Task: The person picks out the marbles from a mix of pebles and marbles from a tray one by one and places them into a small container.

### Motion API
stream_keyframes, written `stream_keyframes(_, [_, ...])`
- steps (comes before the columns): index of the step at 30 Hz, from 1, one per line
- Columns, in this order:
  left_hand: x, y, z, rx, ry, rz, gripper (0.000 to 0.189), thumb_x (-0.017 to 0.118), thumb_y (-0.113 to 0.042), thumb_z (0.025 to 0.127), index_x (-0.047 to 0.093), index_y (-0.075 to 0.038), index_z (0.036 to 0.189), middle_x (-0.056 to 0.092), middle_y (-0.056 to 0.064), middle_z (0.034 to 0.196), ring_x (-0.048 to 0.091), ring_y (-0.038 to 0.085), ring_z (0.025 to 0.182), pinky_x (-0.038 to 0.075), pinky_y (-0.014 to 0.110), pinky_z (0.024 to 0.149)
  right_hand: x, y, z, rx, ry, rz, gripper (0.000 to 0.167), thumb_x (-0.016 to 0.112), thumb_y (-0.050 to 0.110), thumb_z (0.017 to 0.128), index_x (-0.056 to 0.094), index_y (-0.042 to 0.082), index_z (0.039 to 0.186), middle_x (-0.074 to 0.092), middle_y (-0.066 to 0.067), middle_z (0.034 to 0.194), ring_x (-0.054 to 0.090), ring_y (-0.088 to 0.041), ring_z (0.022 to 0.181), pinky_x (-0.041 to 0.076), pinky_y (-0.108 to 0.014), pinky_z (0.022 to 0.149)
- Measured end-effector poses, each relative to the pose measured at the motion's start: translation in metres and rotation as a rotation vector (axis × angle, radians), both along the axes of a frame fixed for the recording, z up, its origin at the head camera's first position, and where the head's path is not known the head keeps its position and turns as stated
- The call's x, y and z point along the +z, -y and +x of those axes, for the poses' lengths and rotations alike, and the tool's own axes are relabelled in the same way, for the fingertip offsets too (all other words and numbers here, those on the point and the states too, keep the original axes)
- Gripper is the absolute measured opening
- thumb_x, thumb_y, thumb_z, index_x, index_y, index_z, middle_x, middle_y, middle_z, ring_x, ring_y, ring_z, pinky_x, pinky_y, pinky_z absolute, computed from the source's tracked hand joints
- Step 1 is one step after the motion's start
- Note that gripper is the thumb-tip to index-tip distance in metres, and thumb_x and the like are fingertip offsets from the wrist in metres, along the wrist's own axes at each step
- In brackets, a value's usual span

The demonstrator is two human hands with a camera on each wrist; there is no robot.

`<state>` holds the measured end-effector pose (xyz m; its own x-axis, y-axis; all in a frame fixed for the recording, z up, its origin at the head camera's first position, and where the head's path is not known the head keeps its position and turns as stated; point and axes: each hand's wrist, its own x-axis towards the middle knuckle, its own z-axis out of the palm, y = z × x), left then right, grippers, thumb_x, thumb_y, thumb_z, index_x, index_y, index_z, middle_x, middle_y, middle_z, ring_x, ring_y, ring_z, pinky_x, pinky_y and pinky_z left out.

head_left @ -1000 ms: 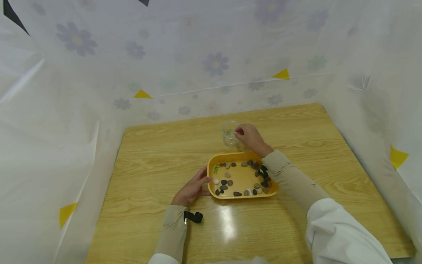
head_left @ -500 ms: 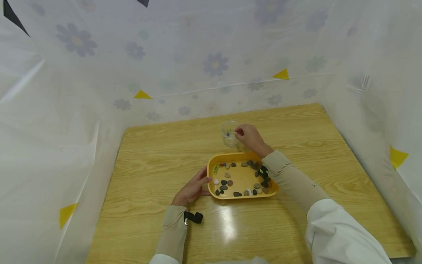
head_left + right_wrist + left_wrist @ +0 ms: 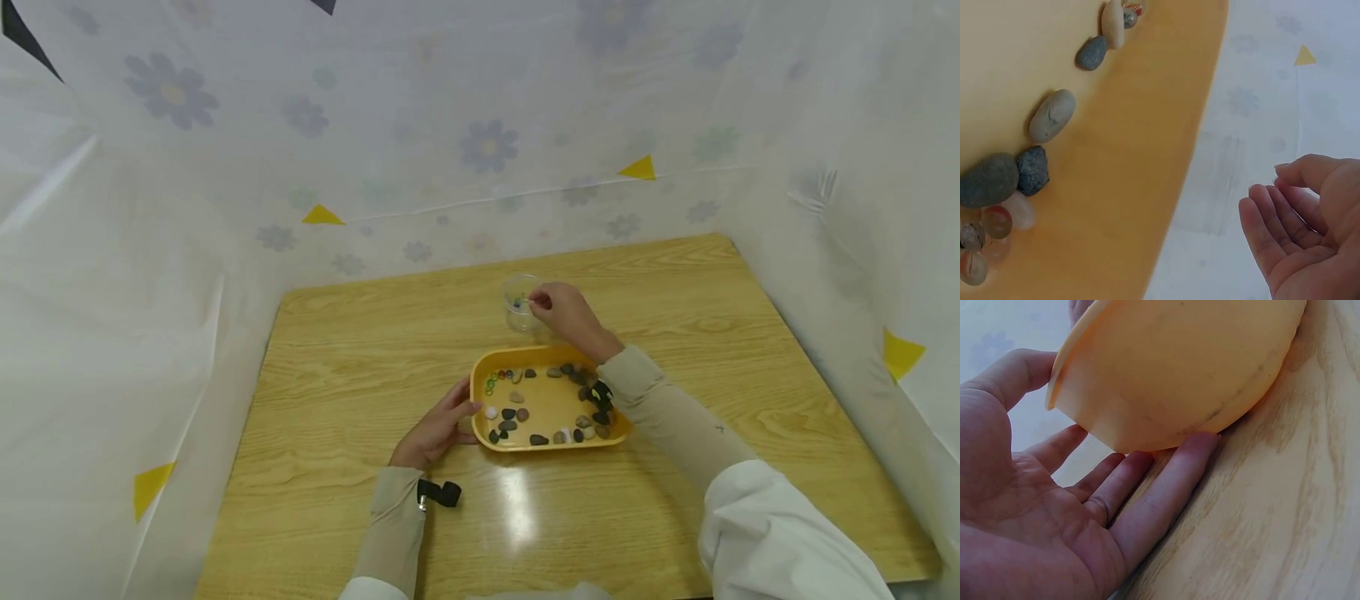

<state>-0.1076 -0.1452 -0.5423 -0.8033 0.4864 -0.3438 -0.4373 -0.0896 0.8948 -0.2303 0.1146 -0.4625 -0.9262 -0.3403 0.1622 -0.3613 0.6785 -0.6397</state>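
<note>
A shallow yellow tray (image 3: pixel 555 448) stands on the wooden table, holding dark, grey, brown and pale pebbles, with green and reddish glass marbles (image 3: pixel 491 385) at its left end. My left hand (image 3: pixel 437 433) grips that end, thumb on the rim and fingers under the tray's slanted wall in the left wrist view. Behind the tray stands a clear cup (image 3: pixel 517 318) with a few small green and blue pieces inside. My right hand (image 3: pixel 568 317) is at the cup's right rim, thumb and index finger together. What lies between those fingertips I cannot tell.
Pebbles (image 3: pixel 1052 115) and marbles line the tray wall in the right wrist view. The wooden tabletop (image 3: pixel 360 375) extends on both sides of the tray. Behind it hangs a pale flowered sheet (image 3: pixel 420 150) with yellow triangles, and white sheeting closes off both sides.
A blue piece shows in the cup that was not visible one second ago. My right hand has shifted very slightly left; the left hand and tray hold still.
</note>
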Motion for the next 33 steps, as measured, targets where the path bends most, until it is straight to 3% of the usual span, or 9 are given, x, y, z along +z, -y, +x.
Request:
stream_keyframes(3, [0.008, 0.000, 0.002, -0.006, 0.002, -0.003, 0.062, 0.053, -0.017, 0.094, 0.023, -0.029, 0.148, 0.019, 0.005, 0.151, 0.053, 0.035, 0.108, 0.054, 0.046, 0.074, 0.005, 0.001, 0.007, 0.005, 0.008, -0.009, 0.019, 0.057, 0.017, 0.093, 0.065, 0.006, 0.106, 0.062, -0.006, 0.097, 0.059, -0.017, 0.085, 0.052, -0.033, 0.075])
stream_keyframes(12, [0.010, -0.001, 0.003, 0.006, 0.018, -0.018, 0.061, 0.052, -0.016, 0.095, 0.023, -0.029, 0.148, 0.020, 0.005, 0.150, 0.053, 0.034, 0.109, 0.053, 0.047, 0.077, 0.012, 0.002, 0.031, 0.017, 0.015, -0.056, 0.018, 0.058, 0.017, 0.093, 0.065, 0.006, 0.105, 0.063, -0.005, 0.097, 0.060, -0.015, 0.084, 0.052, -0.032, 0.075])
stream_keyframes(18, [-0.006, 0.000, -0.002, 0.006, 0.026, -0.019, 0.062, 0.051, -0.017, 0.096, 0.021, -0.031, 0.148, 0.018, 0.002, 0.151, 0.050, 0.036, 0.113, 0.052, 0.049, 0.078, 0.012, 0.006, 0.049, 0.038, 0.002, -0.055, 0.017, 0.059, 0.016, 0.092, 0.066, 0.006, 0.103, 0.063, -0.004, 0.094, 0.060, -0.015, 0.082, 0.052, -0.031, 0.073])
stream_keyframes(21, [-0.011, 0.000, -0.003, 0.015, 0.026, -0.022, 0.061, 0.051, -0.018, 0.096, 0.021, -0.033, 0.148, 0.018, 0.001, 0.151, 0.050, 0.035, 0.114, 0.052, 0.049, 0.077, 0.010, 0.010, 0.056, 0.043, 0.022, -0.055, 0.017, 0.059, 0.019, 0.092, 0.067, 0.007, 0.102, 0.063, -0.003, 0.093, 0.059, -0.014, 0.082, 0.052, -0.030, 0.073])
stream_keyframes(28, [-0.011, -0.002, -0.003, 0.029, 0.014, -0.036, 0.060, 0.053, -0.020, 0.095, 0.025, -0.033, 0.146, 0.020, 0.002, 0.151, 0.053, 0.032, 0.110, 0.053, 0.047, 0.075, 0.001, 0.018, 0.074, 0.064, 0.111, -0.058, 0.018, 0.060, 0.016, 0.092, 0.066, 0.005, 0.103, 0.063, -0.002, 0.095, 0.059, -0.014, 0.085, 0.052, -0.030, 0.074])
stream_keyframes(33, [-0.011, -0.002, -0.003, 0.038, 0.015, -0.032, 0.060, 0.054, -0.019, 0.094, 0.027, -0.033, 0.146, 0.022, 0.001, 0.150, 0.054, 0.030, 0.109, 0.053, 0.047, 0.075, -0.013, 0.024, 0.080, 0.074, 0.089, -0.034, 0.017, 0.062, 0.014, 0.090, 0.067, 0.002, 0.101, 0.063, -0.001, 0.090, 0.059, -0.013, 0.080, 0.052, -0.027, 0.070])
